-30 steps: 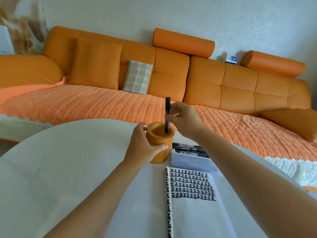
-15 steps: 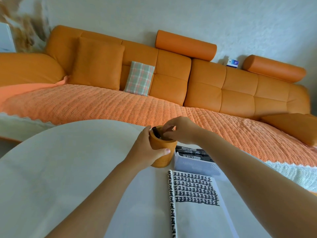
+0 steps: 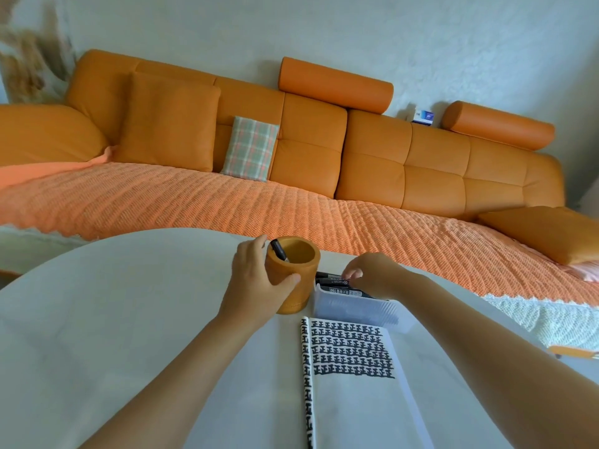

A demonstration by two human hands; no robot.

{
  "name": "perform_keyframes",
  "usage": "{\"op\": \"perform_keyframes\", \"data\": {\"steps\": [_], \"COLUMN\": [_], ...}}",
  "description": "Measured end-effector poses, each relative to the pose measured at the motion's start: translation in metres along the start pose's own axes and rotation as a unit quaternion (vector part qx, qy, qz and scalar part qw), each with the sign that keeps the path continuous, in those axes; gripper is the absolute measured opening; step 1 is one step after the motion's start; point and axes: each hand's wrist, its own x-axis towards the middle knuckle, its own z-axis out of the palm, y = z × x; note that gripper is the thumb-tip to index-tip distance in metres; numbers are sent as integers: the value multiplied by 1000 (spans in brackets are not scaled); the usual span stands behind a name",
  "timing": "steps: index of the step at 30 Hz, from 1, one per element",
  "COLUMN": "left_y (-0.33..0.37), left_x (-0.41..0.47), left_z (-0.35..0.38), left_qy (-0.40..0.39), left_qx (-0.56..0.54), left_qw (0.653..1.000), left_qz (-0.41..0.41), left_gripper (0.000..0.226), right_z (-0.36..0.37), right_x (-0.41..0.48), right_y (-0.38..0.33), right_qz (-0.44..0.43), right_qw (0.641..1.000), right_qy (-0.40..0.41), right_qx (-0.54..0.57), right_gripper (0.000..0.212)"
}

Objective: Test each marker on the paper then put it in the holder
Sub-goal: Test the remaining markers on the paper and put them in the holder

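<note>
On the white table [image 3: 113, 319] stands an orange round holder [image 3: 306, 286], and my left hand [image 3: 256, 283] grips its left side. One black marker [image 3: 278, 249] leans inside it, tip end up against the left rim. Just right of the holder is a clear plastic box [image 3: 353, 307] with several black markers [image 3: 330, 280] lying in it. My right hand [image 3: 372, 275] is over that box, its fingers curled down onto the markers; a pinch cannot be made out. In front of the box lies the white paper pad [image 3: 356, 400], its top covered with rows of black test marks.
A long orange sofa [image 3: 324, 157] with a woven orange throw runs behind the table, close to its far edge. An orange object [image 3: 573, 352] lies at the table's right edge.
My right hand lowered the black marker into the holder, let it go, and moved right to the box of markers. My left hand kept its grip on the holder.
</note>
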Motion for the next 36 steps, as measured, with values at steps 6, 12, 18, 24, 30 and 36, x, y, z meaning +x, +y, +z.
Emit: {"op": "perform_keyframes", "data": {"steps": [6, 12, 18, 24, 30, 36], "left_y": [9, -3, -15, -4, 21, 47], "left_x": [-31, -62, -71, -75, -74, -83], "left_z": [-11, -6, -1, -8, -18, -16], "left_qy": [12, -98, -156, -195, -186, -219], "left_qx": [46, 106, 183, 192, 136, 82], "left_qw": [988, 975, 954, 951, 965, 962], "left_qz": [150, 167, 181, 146, 127, 140], "left_gripper": [24, 18, 17, 23, 22, 29], "right_z": [8, -2, -5, 33, 62, 72], "right_x": [9, -15, -81, -127, -140, -139], "right_y": [3, -6, -25, -24, -18, -20], "right_qz": [2, -15, -98, -131, -130, -174], "right_qw": [1000, 991, 974, 965, 963, 939], "right_qy": [5, 112, 177, 116, 150, 284], "right_qx": [-7, -73, 102, 195, 182, 83], "right_gripper": [21, 23, 26, 42, 41, 21]}}
